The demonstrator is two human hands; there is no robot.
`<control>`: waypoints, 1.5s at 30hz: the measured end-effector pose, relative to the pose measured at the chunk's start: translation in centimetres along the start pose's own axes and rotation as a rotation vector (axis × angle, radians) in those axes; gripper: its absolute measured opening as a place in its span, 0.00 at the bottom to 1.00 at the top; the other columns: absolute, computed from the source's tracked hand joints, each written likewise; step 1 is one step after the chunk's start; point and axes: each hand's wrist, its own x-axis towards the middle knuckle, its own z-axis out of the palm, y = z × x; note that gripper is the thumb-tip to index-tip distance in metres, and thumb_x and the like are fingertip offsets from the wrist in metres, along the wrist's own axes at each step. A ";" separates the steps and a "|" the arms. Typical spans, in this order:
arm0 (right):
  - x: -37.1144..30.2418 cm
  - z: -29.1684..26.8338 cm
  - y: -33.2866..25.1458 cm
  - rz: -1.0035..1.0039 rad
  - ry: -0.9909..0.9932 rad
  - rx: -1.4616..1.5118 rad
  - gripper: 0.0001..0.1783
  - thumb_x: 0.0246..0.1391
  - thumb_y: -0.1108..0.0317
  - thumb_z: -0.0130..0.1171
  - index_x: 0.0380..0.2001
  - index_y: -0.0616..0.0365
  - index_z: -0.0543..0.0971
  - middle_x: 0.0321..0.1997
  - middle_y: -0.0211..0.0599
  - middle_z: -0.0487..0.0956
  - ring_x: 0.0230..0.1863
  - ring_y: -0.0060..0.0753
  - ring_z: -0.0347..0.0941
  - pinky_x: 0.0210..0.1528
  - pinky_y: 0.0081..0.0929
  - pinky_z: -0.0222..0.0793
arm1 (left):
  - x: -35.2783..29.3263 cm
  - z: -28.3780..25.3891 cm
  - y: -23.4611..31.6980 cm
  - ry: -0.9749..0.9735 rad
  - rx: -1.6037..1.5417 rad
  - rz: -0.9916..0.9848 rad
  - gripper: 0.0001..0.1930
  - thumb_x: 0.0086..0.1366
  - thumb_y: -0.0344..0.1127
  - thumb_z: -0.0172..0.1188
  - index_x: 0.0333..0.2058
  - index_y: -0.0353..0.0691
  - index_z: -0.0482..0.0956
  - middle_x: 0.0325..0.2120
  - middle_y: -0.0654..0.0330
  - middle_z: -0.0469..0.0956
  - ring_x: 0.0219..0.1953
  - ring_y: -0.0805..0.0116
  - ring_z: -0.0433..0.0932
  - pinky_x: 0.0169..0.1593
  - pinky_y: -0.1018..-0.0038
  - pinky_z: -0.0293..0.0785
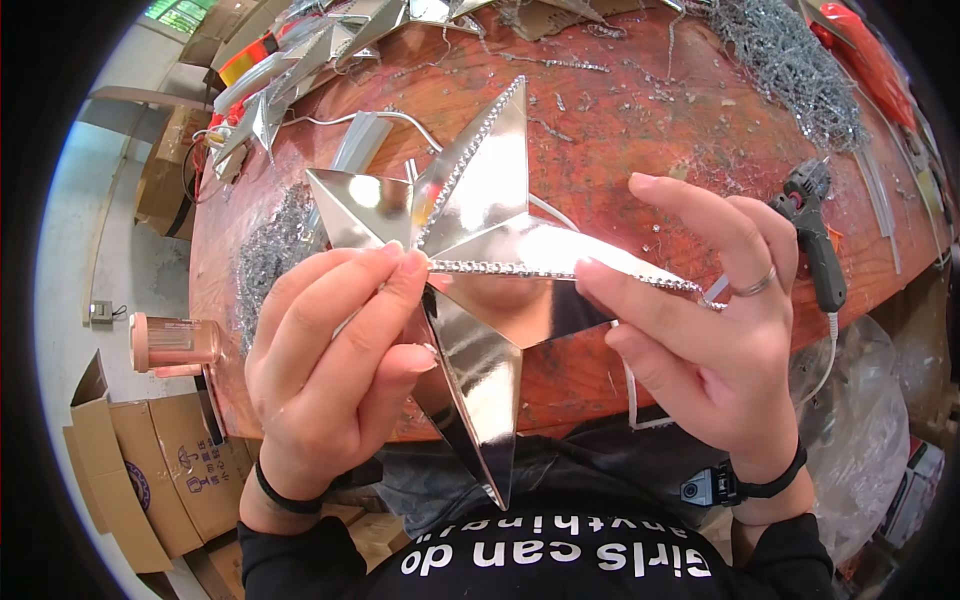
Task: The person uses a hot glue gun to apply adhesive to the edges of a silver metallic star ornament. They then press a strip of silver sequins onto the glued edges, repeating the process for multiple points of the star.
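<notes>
Both hands, left hand (335, 365) and right hand (700, 320), pinch a mirrored silver star (470, 270) with beaded ridges above the near counter (620, 130) edge; glue gun (815, 235) lies just right

Her left hand (335, 370) covers the silver star (480, 240) near its centre; the red tool (865, 55) and more stars (300, 60) run off the rim.

Two hands, left (335, 365) and right (700, 320), were in view with one silver star (480, 250) between them. One glue gun (815, 235) lay on the bench (640, 130); one ring (755, 285) showed.
</notes>
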 end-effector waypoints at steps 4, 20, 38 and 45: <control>-0.1 0.4 -0.5 0.020 -0.007 -0.007 0.20 0.35 0.67 0.61 0.38 0.46 0.86 0.57 0.42 0.72 0.52 0.40 0.62 0.56 0.33 0.56 | 0.1 -0.1 0.1 -0.001 0.001 0.000 0.17 0.61 0.39 0.59 0.41 0.30 0.81 0.39 0.53 0.77 0.40 0.56 0.76 0.43 0.66 0.75; -0.9 0.1 0.2 0.219 0.132 0.281 0.18 0.49 0.65 0.57 0.44 0.58 0.81 0.57 0.42 0.72 0.48 0.32 0.64 0.54 0.28 0.55 | -0.5 -1.2 -0.2 0.006 -0.356 -0.332 0.15 0.65 0.37 0.55 0.41 0.30 0.80 0.40 0.49 0.78 0.41 0.56 0.79 0.46 0.67 0.74; -8.6 -6.6 10.5 0.690 0.040 -0.230 0.30 0.57 0.53 0.58 0.52 0.68 0.70 0.51 0.46 0.73 0.53 0.43 0.68 0.56 0.34 0.61 | -8.2 -5.1 -5.4 0.814 -0.865 -0.756 0.12 0.66 0.27 0.48 0.48 0.32 0.64 0.22 0.66 0.65 0.21 0.78 0.60 0.25 0.82 0.57; -6.6 -6.0 10.2 0.610 -0.079 -0.327 0.28 0.48 0.61 0.65 0.49 0.65 0.72 0.51 0.47 0.71 0.52 0.47 0.68 0.55 0.35 0.63 | -4.8 -2.5 -6.2 0.557 -0.920 -0.763 0.16 0.60 0.23 0.59 0.45 0.37 0.67 0.27 0.64 0.74 0.31 0.76 0.75 0.36 0.81 0.72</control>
